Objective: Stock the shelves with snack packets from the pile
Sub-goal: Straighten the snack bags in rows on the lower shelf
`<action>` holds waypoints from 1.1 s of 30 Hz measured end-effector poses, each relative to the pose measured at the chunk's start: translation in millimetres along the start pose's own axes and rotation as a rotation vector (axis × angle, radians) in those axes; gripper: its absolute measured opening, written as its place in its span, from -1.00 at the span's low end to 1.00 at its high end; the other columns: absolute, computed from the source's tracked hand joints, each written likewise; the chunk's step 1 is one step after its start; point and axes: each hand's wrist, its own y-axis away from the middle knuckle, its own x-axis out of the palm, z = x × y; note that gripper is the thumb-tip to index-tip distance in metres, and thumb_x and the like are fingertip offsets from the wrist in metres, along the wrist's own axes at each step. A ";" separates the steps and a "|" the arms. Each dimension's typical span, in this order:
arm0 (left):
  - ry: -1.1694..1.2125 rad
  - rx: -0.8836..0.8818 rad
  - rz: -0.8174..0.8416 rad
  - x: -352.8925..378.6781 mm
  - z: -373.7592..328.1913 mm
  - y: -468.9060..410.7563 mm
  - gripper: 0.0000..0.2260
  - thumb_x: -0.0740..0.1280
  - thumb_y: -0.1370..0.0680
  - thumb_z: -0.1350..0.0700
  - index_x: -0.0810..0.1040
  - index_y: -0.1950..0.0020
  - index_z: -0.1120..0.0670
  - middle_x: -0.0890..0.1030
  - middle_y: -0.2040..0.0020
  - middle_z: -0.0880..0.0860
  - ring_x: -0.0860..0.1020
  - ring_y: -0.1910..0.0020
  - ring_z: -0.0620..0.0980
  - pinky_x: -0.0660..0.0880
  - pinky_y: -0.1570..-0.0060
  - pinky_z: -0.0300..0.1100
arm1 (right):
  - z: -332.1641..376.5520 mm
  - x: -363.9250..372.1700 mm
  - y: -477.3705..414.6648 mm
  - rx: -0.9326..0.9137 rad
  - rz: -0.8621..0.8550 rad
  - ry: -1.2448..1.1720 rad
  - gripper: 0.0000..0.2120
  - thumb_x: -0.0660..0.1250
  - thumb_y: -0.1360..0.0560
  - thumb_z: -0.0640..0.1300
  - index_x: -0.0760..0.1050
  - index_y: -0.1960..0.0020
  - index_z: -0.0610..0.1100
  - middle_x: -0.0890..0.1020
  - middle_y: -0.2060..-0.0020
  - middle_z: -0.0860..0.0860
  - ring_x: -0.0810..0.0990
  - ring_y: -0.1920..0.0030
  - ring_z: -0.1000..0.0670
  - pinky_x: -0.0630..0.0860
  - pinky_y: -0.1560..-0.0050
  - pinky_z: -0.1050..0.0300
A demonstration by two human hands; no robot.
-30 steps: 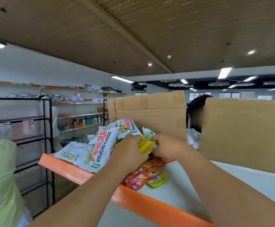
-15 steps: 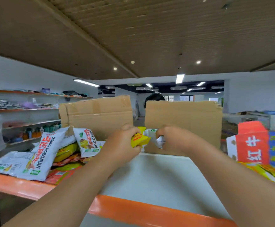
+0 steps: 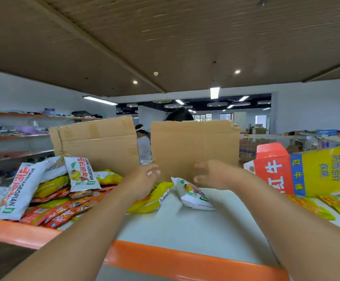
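Packet (image 3: 193,195) dropped, lying beneath right grip (image 3: 215,175).

Cardboard, carton, bystander
The left cardboard sheet (image 3: 96,147) and right cardboard sheet (image 3: 195,147) stand upright with a narrow gap between; a person's dark hair (image 3: 179,115) shows above the right one (face hidden). A red-and-yellow carton (image 3: 307,171) leans far right.

Both empty hands, left hand (image 3: 144,180) and right hand (image 3: 213,175), above two packets (image 3: 193,194) on shelf (image 3: 195,258).
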 end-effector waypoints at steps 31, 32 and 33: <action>-0.187 -0.104 0.083 20.7 -8.0 32.2 -0.33 0.34 -0.37 0.01 0.40 -0.48 -0.31 0.56 -0.34 -0.11 0.55 -0.11 -0.05 0.48 -0.05 -0.19 | -12.9 48.4 -10.9 0.111 0.027 -0.176 -0.72 0.40 -0.38 -0.07 0.51 -0.06 -0.13 0.58 0.10 -0.04 0.52 0.17 -0.07 0.39 0.20 0.13; -0.218 -0.080 0.092 20.7 -7.7 31.2 -0.32 0.33 -0.39 0.08 0.39 -0.49 -0.31 0.57 -0.32 -0.09 0.55 -0.13 -0.04 0.48 -0.04 -0.18 | -13.5 47.7 -11.1 0.119 0.029 -0.175 -0.72 0.40 -0.39 -0.08 0.52 -0.07 -0.12 0.59 0.09 -0.04 0.55 0.16 -0.08 0.39 0.20 0.13; -0.243 -0.062 0.096 21.3 -7.9 30.1 -0.32 0.31 -0.40 0.14 0.38 -0.50 -0.31 0.58 -0.29 -0.07 0.54 -0.13 -0.03 0.49 -0.02 -0.18 | -14.5 47.7 -11.5 0.122 0.024 -0.173 -0.70 0.40 -0.40 -0.09 0.53 -0.11 -0.12 0.61 0.05 -0.05 0.59 0.10 -0.09 0.41 0.18 0.13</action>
